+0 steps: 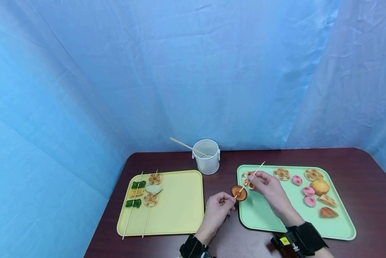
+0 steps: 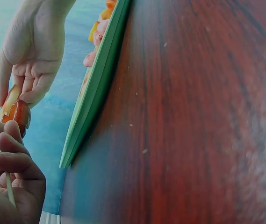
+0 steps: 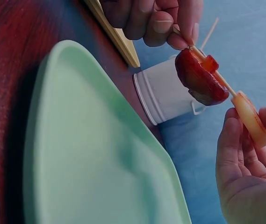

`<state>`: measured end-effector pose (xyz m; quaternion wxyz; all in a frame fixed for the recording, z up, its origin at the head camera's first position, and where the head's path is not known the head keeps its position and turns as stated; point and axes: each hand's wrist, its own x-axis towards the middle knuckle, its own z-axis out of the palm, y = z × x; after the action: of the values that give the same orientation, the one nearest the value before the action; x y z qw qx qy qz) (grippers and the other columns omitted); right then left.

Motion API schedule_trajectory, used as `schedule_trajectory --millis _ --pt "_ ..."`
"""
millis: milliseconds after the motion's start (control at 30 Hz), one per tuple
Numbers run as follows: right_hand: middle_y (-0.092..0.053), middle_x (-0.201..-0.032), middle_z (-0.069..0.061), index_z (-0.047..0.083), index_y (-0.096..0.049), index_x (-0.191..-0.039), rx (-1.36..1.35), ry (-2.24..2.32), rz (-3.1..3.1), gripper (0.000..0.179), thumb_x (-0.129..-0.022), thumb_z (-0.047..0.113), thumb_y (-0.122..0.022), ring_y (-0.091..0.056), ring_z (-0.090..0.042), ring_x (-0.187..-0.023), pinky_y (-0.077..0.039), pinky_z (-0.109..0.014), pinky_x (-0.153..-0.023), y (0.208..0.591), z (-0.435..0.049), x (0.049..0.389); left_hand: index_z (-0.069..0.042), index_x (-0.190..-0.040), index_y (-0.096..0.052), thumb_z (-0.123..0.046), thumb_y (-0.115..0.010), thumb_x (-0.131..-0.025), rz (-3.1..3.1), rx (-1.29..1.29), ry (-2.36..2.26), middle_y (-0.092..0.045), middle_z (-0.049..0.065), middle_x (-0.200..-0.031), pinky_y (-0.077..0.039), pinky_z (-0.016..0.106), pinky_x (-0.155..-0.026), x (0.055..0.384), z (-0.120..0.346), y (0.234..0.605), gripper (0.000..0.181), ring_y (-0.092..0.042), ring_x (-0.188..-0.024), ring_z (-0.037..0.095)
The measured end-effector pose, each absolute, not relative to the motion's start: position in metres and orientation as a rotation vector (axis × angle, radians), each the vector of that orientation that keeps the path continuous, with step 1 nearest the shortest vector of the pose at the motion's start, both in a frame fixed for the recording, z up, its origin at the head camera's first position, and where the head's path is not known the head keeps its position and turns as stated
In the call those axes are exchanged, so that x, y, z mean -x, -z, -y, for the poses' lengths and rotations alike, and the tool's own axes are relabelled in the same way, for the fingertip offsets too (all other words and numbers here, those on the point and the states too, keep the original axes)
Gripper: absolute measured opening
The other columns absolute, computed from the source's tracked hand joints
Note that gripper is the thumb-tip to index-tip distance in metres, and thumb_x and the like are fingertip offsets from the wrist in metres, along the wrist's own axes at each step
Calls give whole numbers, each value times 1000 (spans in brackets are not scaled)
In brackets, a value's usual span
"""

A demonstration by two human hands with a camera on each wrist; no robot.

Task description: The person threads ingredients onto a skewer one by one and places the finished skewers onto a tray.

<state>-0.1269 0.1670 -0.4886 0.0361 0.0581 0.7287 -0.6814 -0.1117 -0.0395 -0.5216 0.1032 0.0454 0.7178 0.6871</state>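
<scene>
My left hand (image 1: 216, 212) pinches a thin wooden skewer (image 3: 225, 84) near its lower end, just below a brown mushroom cap (image 1: 242, 195). The cap, pierced through its middle, shows its orange-brown underside and stem in the head view. Farther up the same skewer sits a lotus root slice (image 3: 248, 120), and my right hand (image 1: 273, 195) pinches it between thumb and fingers. The skewer's tip pokes out past the slice. Both hands hold the skewer above the table, between the yellow tray (image 1: 183, 204) and the green tray (image 1: 260, 215).
Two loaded skewers lie on the yellow tray, one with green and yellow pieces (image 1: 136, 192), one with lotus slices and a white piece (image 1: 153, 189). Lotus slices (image 1: 281, 174), pink pieces (image 1: 309, 196), a yellow lump (image 1: 320, 187) and brown wedges (image 1: 327, 212) lie on the green tray. A white bucket (image 1: 208, 165) holds sticks.
</scene>
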Motion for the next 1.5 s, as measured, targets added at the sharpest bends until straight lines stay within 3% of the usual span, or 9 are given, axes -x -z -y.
schedule_trajectory --millis 667,900,1200,1500 --pt "-72 -110 -9 -4 -56 -128 -192 2042 -2248 48 -104 36 -64 -69 -13 -96 -56 -38 -92 491 -164 125 1 -89 -74 -10 -70 -90 -2127 -125 -2039 -67 4 -67 -38 19 -45 110 39 520 11 -50 -53 11" --pt "-66 -125 -18 -6 -53 -139 -140 2012 -2311 55 -106 38 -60 -69 -12 -100 -56 -37 -94 484 -177 125 0 -90 -73 -10 -71 -91 -2118 -123 -2039 -65 1 -67 -39 19 -46 110 41 518 11 -51 -55 12" --pt "-65 -126 -25 -6 -52 -141 -110 1793 -2554 60 -108 45 -52 -69 -21 -105 -57 -32 -91 473 -221 138 -2 -88 -73 -11 -70 -91 -2157 -114 -2012 -65 -1 -66 -38 18 -47 112 48 519 10 -51 -55 9" --pt "-68 -124 -21 2 -60 -136 19 1265 -2884 52 -109 45 -48 -65 -40 -113 -53 -44 -81 461 -257 150 1 -88 -72 -10 -70 -91 -2156 -110 -2019 -64 -2 -66 -38 18 -46 113 53 523 11 -51 -54 10"
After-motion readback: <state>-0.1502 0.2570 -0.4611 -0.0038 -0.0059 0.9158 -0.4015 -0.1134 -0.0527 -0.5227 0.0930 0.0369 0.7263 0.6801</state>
